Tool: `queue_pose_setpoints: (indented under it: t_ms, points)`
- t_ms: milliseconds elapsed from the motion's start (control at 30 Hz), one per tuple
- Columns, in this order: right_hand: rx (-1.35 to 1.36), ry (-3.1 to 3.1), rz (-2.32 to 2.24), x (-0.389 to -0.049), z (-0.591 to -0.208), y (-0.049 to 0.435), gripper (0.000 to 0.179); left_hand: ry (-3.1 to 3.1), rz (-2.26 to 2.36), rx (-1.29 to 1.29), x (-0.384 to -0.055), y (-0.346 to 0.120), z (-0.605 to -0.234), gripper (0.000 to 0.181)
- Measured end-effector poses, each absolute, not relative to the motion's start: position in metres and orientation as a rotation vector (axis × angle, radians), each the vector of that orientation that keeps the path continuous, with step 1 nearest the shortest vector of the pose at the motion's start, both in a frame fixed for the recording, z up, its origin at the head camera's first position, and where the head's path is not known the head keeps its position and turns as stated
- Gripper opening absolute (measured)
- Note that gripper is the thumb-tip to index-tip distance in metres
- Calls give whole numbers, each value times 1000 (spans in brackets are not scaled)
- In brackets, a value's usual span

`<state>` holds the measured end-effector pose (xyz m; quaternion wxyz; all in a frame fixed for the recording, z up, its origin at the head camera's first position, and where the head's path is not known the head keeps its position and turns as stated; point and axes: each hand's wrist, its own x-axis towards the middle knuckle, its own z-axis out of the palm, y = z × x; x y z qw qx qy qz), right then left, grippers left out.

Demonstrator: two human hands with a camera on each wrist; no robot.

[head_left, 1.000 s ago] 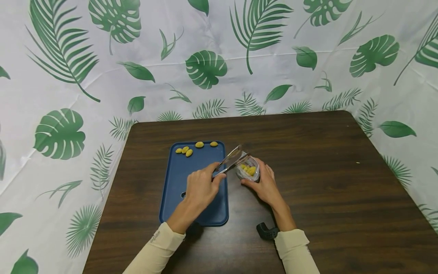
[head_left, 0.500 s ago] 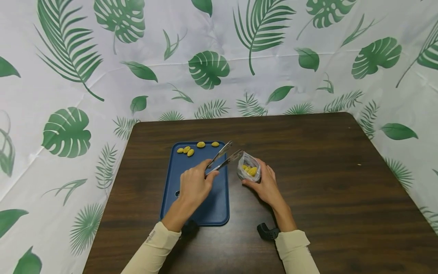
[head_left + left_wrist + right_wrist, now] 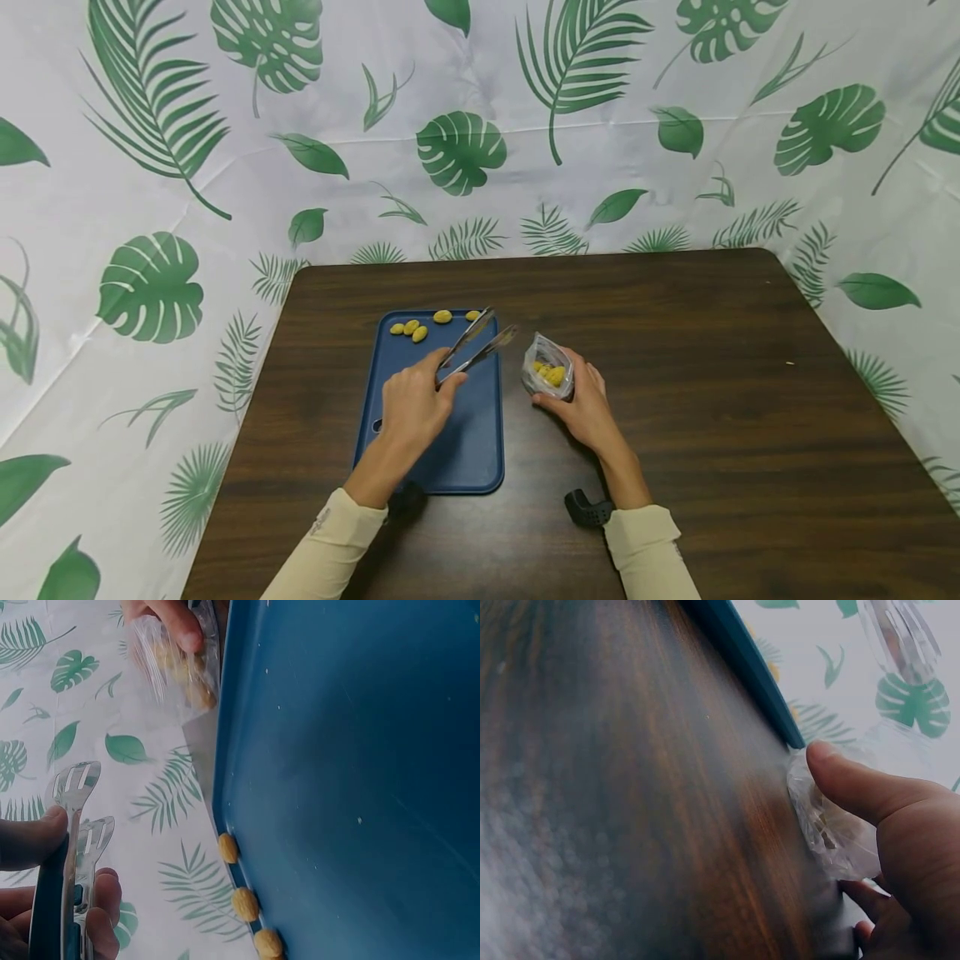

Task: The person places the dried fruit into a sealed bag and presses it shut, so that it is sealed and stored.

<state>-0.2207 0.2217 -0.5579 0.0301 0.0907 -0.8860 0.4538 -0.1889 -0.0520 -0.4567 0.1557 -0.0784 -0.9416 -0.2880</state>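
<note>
My left hand (image 3: pixel 412 402) grips a pair of metal tongs (image 3: pixel 474 343) above the tray's right side. In the left wrist view the tongs (image 3: pixel 78 796) have slotted tips, spread apart with nothing between them, and dark blue handles. On the right, my right hand (image 3: pixel 581 402) holds an open clear plastic bag (image 3: pixel 534 385) upright by its side, thumb in front. Several yellow oval, nut-like pieces (image 3: pixel 553 375) lie inside it. More such pieces (image 3: pixel 442 317) rest along the far edge of the blue tray (image 3: pixel 472 450); one at the far right corner is partly hidden by the tongs.
The tray lies on a dark wood-grain table (image 3: pixel 690 350), left of the bag. Behind the table hangs a white cloth (image 3: pixel 360 200) with green leaves. A black wrist mount (image 3: pixel 587 508) sits at my right wrist. Tiny crumbs dot the tray.
My left hand has drawn the tongs leftward from over the bag's mouth to over the tray's right edge. The right hand and bag have stayed in place.
</note>
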Motion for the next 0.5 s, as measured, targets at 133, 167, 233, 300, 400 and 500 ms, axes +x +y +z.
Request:
queue_pose_setpoints:
  t_ms: [133, 167, 233, 300, 400, 500]
  points:
    - [280, -2733, 1400, -221, -558, 222, 93, -2690, -821, -202, -189, -56, -456, 39]
    - [279, -2732, 1403, -220, -558, 222, 94, -2688, -818, -199, -189, -57, -456, 39]
    - [279, -2731, 1404, -220, -558, 222, 93, -2680, -816, -196, -189, -59, -456, 40]
    - [278, -2730, 1402, -220, -558, 222, 93, -2676, -806, -189, -190, -61, -457, 41]
    - [277, -2728, 1402, -221, -559, 222, 93, -2667, -786, -176, -190, -65, -457, 43]
    - [277, -2727, 1401, -221, -559, 222, 93, -2657, -775, -164, -191, -68, -457, 43]
